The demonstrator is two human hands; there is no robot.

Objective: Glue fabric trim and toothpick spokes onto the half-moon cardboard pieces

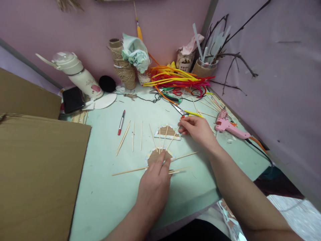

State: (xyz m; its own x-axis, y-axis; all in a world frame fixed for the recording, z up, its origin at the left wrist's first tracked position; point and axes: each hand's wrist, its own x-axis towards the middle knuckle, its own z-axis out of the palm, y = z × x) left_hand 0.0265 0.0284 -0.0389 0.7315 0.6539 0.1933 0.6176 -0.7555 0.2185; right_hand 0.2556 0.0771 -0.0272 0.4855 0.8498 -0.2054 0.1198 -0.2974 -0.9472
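My left hand lies palm down with its fingers apart on a half-round cardboard piece edged with patterned cloth. Thin wooden sticks fan out from that piece upward and to both sides. My right hand pinches the upper end of one slanting stick. Behind the fan is a second cloth-edged cardboard half-round. Loose sticks and a red-and-silver marker lie to the left. Under the left palm, part of the near cardboard is hidden.
A pink glue gun lies at right, its cable running off. Scissors, pliers and colourful pipe cleaners are at the back. A white bottle leans at back left. A large cardboard box fills the left.
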